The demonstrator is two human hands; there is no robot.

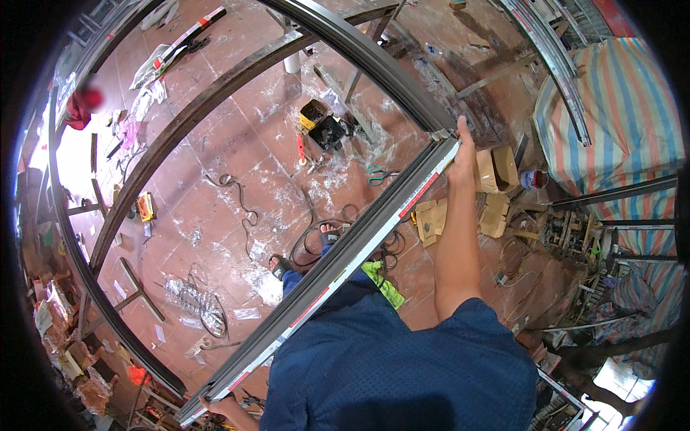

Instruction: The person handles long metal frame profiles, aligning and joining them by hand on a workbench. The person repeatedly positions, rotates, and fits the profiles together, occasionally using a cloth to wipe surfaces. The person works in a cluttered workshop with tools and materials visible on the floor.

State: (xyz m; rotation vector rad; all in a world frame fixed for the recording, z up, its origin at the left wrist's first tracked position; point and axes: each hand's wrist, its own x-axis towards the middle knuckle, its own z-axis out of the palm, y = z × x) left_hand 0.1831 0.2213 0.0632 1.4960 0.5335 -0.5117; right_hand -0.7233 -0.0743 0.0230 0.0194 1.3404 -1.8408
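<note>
Across the front of my body runs the near bar of a large dark metal frame [309, 284], with white and red tape along its outer edge. My right hand [463, 159] grips this frame near its right corner, thumb pointing up along the end. Low on the left, my left hand [224, 407] is closed round the other end of the same bar; its fingers are partly hidden beneath. From the right corner, a second dark bar [366, 57] of the frame stretches away to the top. A long bar [115, 327] curves down the far left to near my left hand.
A brown steel support rail [180, 133] crosses under the frame. On the tiled floor [266, 172] lie scissors [379, 174], a black bin [328, 133], cables and plastic scraps. Cardboard boxes [496, 169] stand right, near a striped tarp [611, 122]. Metal profiles [550, 61] jut in top right.
</note>
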